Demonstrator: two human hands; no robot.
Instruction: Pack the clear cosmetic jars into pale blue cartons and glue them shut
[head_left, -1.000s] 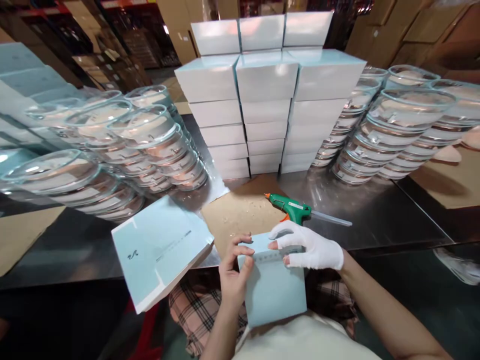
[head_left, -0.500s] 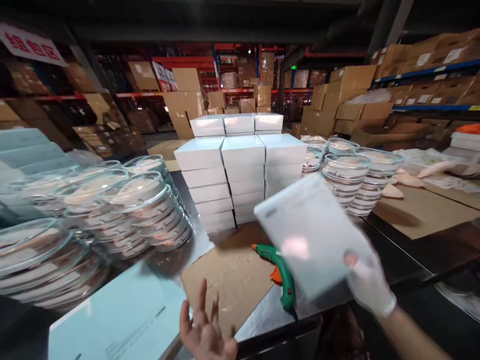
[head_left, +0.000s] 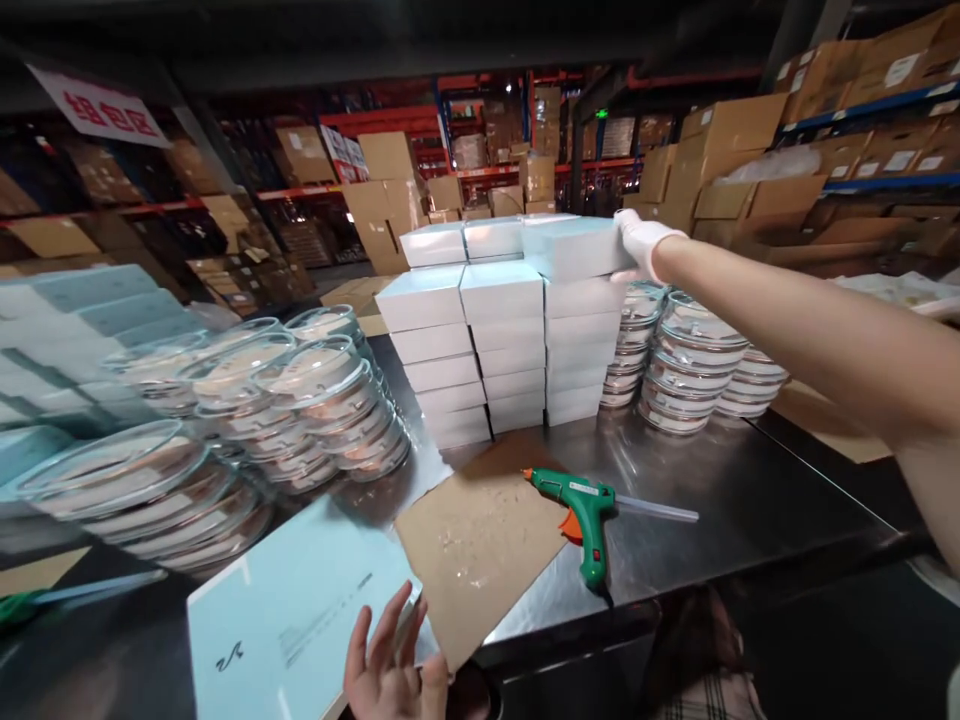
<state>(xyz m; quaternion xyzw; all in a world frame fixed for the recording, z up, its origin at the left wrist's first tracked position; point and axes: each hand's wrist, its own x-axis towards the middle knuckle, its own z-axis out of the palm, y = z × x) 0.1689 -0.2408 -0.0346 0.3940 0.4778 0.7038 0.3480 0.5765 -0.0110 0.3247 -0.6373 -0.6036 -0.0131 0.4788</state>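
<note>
My right hand, in a white glove, reaches far out and grips the right end of a pale blue box that lies on top of the rightmost column of stacked pale blue boxes. Low at the frame's bottom, my bare left hand hovers with fingers spread over the edge of a stack of flat pale blue box blanks, holding nothing. A green glue gun lies on the steel table beside a brown cardboard sheet.
Stacks of glass bowls fill the left of the table, and more glass bowls stand right of the boxes. Flat blue blanks pile at far left. Warehouse shelves with cartons stand behind.
My right hand carried the finished box up from my lap and out onto the top of the box stack. My left hand let go and stays low, open.
</note>
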